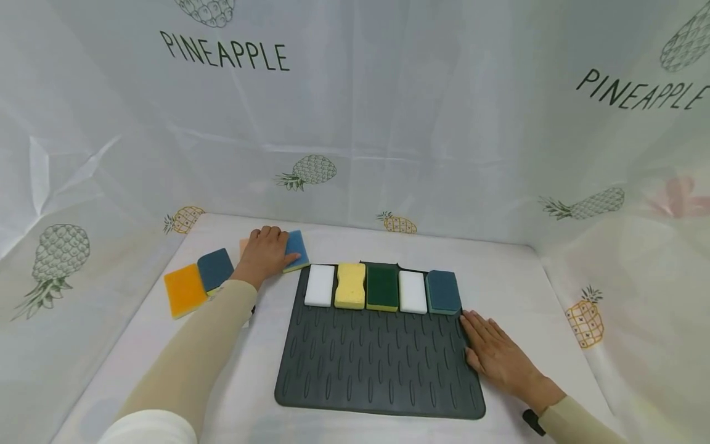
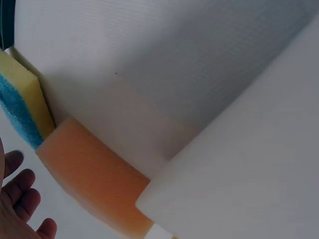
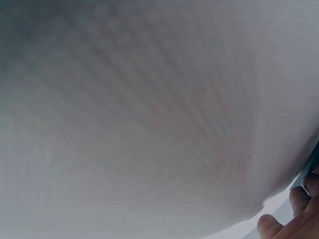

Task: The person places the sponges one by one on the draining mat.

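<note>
My left hand (image 1: 264,254) is at the back left, over a blue-topped sponge (image 1: 296,250) with a yellow underside and a peach sponge (image 1: 243,245) that it mostly hides. In the left wrist view its loosely bent fingers (image 2: 27,201) appear beside the blue and yellow sponge (image 2: 25,102) and the orange-looking peach sponge (image 2: 94,177), with no grip visible. My right hand (image 1: 496,351) lies with fingers extended along the right edge of a dark grey ribbed mat (image 1: 379,364). The right wrist view catches only its fingertips (image 3: 299,199).
Along the mat's back edge stand a white sponge (image 1: 319,285), a yellow sponge (image 1: 350,285), a dark green one (image 1: 382,287), another white one (image 1: 413,291) and a blue-grey one (image 1: 443,291). Left of the mat lie an orange sponge (image 1: 185,290) and a dark blue sponge (image 1: 215,269).
</note>
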`<state>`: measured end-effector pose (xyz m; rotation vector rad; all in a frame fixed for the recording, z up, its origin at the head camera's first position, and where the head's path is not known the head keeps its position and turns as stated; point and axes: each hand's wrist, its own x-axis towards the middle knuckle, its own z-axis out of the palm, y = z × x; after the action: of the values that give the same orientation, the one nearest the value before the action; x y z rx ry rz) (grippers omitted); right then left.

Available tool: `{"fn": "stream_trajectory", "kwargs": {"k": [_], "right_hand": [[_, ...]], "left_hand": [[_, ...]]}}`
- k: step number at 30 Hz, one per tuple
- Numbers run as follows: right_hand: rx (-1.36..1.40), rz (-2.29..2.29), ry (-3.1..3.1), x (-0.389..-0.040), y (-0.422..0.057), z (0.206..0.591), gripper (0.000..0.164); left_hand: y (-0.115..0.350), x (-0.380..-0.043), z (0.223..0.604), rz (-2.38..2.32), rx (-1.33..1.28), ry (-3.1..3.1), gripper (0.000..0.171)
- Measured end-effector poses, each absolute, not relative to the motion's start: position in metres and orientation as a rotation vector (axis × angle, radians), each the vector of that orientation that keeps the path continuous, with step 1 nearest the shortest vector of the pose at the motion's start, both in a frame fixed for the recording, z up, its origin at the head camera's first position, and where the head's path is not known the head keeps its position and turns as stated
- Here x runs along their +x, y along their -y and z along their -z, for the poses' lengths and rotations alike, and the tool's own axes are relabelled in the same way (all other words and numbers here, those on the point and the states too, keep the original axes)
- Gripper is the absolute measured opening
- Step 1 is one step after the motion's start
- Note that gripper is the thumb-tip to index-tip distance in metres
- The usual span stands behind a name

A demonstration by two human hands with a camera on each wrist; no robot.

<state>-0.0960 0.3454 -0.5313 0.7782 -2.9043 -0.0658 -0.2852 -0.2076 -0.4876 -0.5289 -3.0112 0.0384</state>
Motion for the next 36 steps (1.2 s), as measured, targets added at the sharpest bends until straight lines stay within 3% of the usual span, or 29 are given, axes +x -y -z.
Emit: {"fn": "stream_trajectory", "kwargs": {"k": [8,20,31,36], "right_hand": [[0.776,0.061,2.892,-0.097,-0.346,0.535,0.065],[0.737,0.048,2.967,-0.097,-0.342,0.531,0.065],[0.731,0.041,2.940,-0.097,-0.345,0.533,0.065],[0.748,0.045,2.900,-0.096,-0.345,0.535,0.064]], "left_hand": [[0.209,-0.285,0.485,-0.089,-0.471,3.061,0.097],[0.204,-0.280,0.483,0.046,-0.417,3.057,0.103],[0.202,-0.272,0.482,0.122,-0.391,3.076,0.135],[0.202,-0.273,0.485,0.127,-0.385,3.056,0.131]]}}
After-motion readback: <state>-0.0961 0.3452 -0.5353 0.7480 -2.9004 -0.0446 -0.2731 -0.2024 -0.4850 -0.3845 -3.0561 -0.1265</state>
